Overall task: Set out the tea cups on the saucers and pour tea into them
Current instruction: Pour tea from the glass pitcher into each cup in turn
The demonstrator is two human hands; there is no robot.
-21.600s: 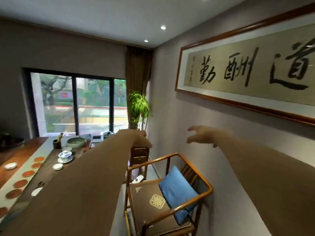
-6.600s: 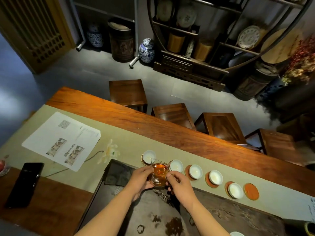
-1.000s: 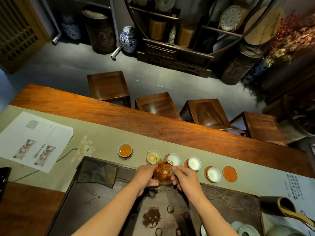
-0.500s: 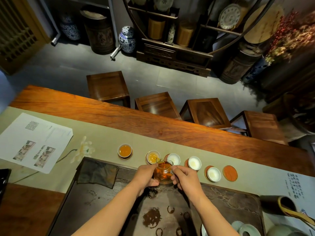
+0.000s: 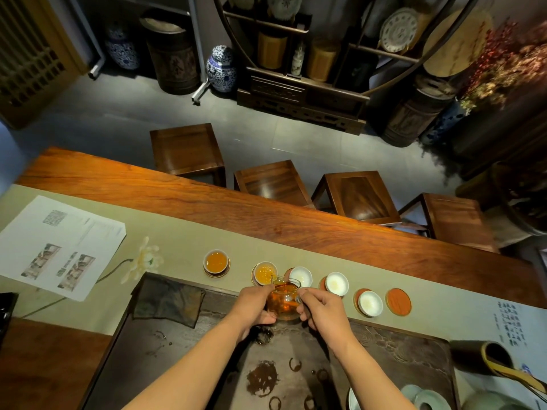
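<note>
Both hands hold a glass pitcher [image 5: 282, 300] of amber tea: my left hand [image 5: 253, 306] cups its side and my right hand [image 5: 321, 309] grips its handle. Its spout tips over the second cup [image 5: 264, 272], which holds tea. To the left a full cup [image 5: 216, 261] stands on its saucer. To the right three white cups hold no tea: one [image 5: 301, 276] just behind the pitcher, another [image 5: 336, 283], and a third [image 5: 370, 303]. At the row's right end lies a bare orange saucer [image 5: 398, 301].
A dark tea tray [image 5: 177, 365] with wet stains lies under my arms, a grey cloth [image 5: 167, 300] on its left corner. A printed sheet [image 5: 59, 244] and a white flower [image 5: 145, 258] lie left. Stools [image 5: 275, 182] stand beyond the table. Celadon ware [image 5: 426, 399] sits bottom right.
The tea level in the second cup has risen as the pitcher keeps tipping over it. Hands and pitcher have hardly shifted over the last second.
</note>
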